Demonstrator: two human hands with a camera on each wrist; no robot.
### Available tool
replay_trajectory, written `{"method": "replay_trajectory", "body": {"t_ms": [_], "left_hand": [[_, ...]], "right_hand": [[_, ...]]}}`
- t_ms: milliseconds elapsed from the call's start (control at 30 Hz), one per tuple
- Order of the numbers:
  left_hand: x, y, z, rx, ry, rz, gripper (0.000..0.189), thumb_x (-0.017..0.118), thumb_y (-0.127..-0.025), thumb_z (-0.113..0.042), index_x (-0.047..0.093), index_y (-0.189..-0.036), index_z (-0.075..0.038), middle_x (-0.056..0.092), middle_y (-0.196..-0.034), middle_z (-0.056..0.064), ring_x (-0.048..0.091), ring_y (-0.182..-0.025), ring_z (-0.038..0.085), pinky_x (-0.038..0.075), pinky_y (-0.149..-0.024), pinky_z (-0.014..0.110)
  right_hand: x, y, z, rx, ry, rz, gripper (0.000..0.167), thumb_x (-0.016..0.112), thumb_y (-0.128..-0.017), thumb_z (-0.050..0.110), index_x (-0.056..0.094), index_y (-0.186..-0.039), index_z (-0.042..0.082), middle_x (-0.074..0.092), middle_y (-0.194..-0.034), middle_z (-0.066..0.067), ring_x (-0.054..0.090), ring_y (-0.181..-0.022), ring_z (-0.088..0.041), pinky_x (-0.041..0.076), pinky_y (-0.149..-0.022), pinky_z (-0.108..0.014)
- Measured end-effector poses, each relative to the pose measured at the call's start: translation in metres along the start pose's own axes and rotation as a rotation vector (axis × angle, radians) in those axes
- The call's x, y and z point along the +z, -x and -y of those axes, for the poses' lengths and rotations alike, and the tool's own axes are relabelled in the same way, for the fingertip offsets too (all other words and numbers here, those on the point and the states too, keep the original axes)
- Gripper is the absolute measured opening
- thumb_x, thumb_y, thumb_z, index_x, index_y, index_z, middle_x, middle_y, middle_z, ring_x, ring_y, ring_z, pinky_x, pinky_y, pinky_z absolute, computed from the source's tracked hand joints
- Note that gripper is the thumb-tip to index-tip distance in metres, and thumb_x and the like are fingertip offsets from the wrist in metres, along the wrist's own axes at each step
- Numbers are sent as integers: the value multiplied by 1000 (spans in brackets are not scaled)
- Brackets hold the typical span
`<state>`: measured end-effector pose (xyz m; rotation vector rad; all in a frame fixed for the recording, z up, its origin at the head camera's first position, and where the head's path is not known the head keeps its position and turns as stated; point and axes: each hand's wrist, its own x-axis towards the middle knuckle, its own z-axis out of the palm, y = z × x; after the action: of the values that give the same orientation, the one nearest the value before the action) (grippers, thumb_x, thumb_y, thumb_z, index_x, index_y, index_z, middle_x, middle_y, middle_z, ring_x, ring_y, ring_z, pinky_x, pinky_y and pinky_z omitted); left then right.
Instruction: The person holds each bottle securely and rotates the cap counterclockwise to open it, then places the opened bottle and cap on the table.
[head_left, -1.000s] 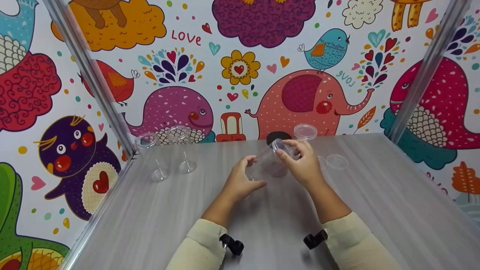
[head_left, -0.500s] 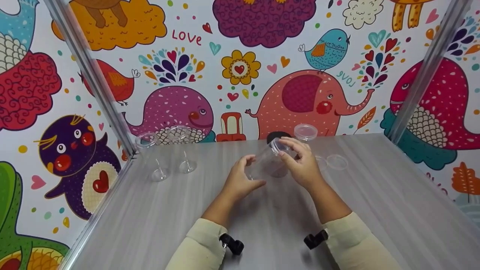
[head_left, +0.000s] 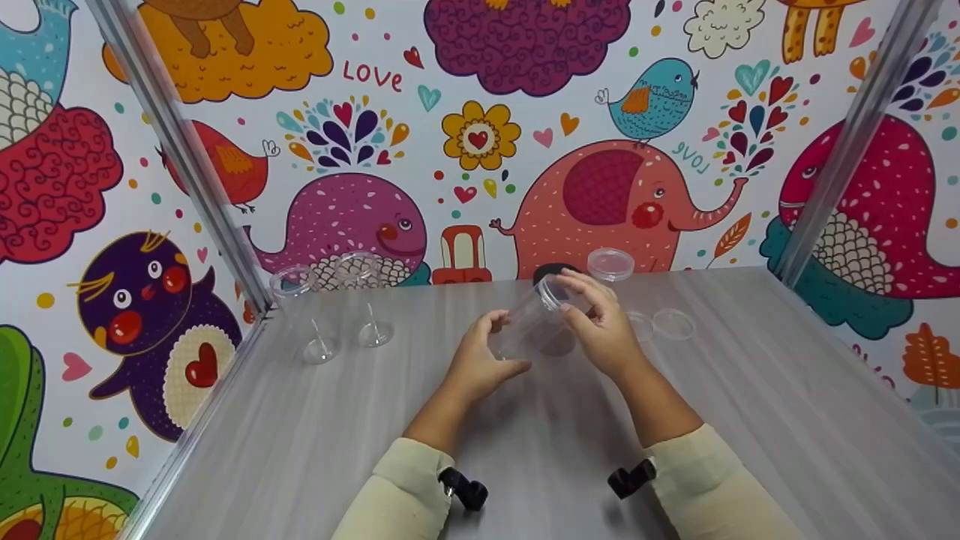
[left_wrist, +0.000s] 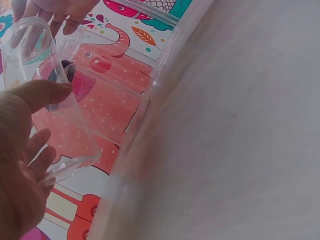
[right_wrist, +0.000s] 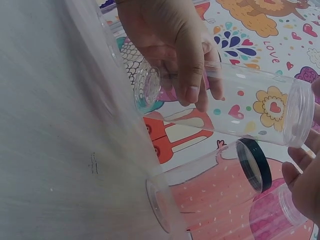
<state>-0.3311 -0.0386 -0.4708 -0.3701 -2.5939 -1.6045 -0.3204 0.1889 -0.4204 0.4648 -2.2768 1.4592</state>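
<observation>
Clear plastic jar point(head_left: 521, 326) up off the table point(head_left: 555, 480), between both hands over its far half; tilted, base low toward the left hand, collared end high toward the right. Left hand point(head_left: 480, 364) part open, curved to the jar's girth, thumb on one side and fingers on the other, gripping the lower body. Right hand point(head_left: 609, 330) bent round the collar, thumb and fingertips touching it. Just behind, black-lidded jar point(right_wrist: 212, 181), upright, near the table's far edge; another clear jar point(head_left: 610, 265) beside it. Right of the right hand, clear discs point(head_left: 674, 324) flat on the table. Two open jars point(head_left: 309, 322) upright near the far left corner.
</observation>
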Motion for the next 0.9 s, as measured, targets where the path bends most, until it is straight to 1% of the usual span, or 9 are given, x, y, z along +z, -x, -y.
{"method": "replay_trajectory", "body": {"t_ms": [67, 200, 333, 500, 567, 667, 767, 833, 900], "left_hand": [[0, 0, 0, -11, -6, -1, 86, 95, -79, -30, 50, -153, -26, 59, -154, 0, 54, -147, 25, 49, -120, 55], [1, 1, 0, -12, -21, 7, 86, 95, -80, -31, 51, -153, -26, 59, -154, -1, 54, -147, 24, 49, -121, 56], [2, 1, 1, 3, -37, 21, 85, 95, -80, -31, 51, -153, -25, 60, -153, -2, 54, -147, 23, 49, -121, 56], [3, 0, 0, 15, -36, 17, 84, 95, -80, -30, 51, -152, -26, 60, -153, -2, 54, -146, 23, 49, -121, 55], [3, 0, 0, 13, -33, 12, 84, 95, -80, -29, 52, -152, -25, 60, -153, -2, 54, -146, 23, 49, -121, 55], [3, 0, 0, 3, -28, 5, 84, 95, -80, -29, 52, -152, -26, 60, -153, -2, 54, -146, 24, 49, -120, 56], [3, 0, -1, -11, -22, 5, 84, 95, -79, -29, 52, -151, -28, 60, -154, -2, 54, -147, 25, 49, -120, 56], [2, 0, -1, -8, -17, 10, 84, 95, -79, -29, 51, -152, -27, 60, -154, -1, 53, -148, 26, 49, -120, 56], [2, 0, 0, -3, -15, 14, 85, 95, -79, -29, 51, -152, -26, 60, -154, 0, 53, -148, 27, 49, -121, 56]], "right_hand": [[0, 0, 1, 16, 41, -25, 45, 68, -101, 29, 66, -146, 23, 59, -155, -3, 53, -133, -26, 54, -90, -37], [-1, 0, 2, 91, 122, -66, 55, 74, -98, 46, 64, -147, 23, 61, -142, -8, 58, -115, -27, 57, -86, -38], [-1, 0, 1, 132, 147, -70, 58, 74, -97, 52, 64, -146, 23, 60, -135, -11, 58, -109, -26, 59, -84, -39], [0, 0, 1, 146, 141, -68, 53, 77, -95, 53, 69, -140, 25, 59, -141, -9, 59, -115, -28, 63, -96, -49], [1, 0, 0, 141, 138, -67, 50, 76, -96, 52, 70, -138, 26, 59, -143, -8, 60, -118, -28, 63, -99, -51], [2, 0, -1, 108, 128, -66, 45, 75, -98, 48, 71, -137, 26, 61, -143, -5, 60, -119, -26, 63, -97, -48], [2, 1, -1, 66, 119, -67, 39, 73, -101, 41, 73, -136, 26, 64, -143, -2, 59, -120, -24, 59, -92, -43], [2, 2, 0, 41, 107, -65, 36, 71, -102, 36, 73, -136, 26, 65, -146, -1, 58, -124, -24, 57, -92, -40], [2, 2, 1, 17, 82, -55, 35, 68, -103, 29, 73, -137, 26, 64, -150, 0, 56, -132, -25, 56, -94, -43]]}}
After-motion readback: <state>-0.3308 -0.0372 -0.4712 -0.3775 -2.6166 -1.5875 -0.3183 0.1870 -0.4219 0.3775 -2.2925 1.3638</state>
